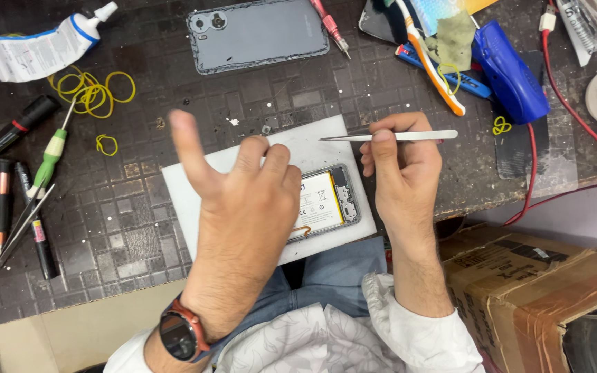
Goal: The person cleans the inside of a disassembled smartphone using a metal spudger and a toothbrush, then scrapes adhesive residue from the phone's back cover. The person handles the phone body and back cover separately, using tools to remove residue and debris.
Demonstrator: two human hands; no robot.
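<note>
Right hand (pixel 399 166) pinching tweezers (pixel 390 136) level, tips leftward; left hand (pixel 243 200) open, steadying opened phone (pixel 326 200) on white mat (pixel 188 200), tabletop (pixel 133 228).

A phone repair workshop is showing here: an opened phone (pixel 326 200) is lying on a white mat (pixel 188 200) at the centre of a scuffed workbench (pixel 126 228), its back cover (pixel 257 34) at twelve o'clock, screwdrivers (pixel 46 162) at nine o'clock, a glue tube (pixel 43 45) at ten.
</note>
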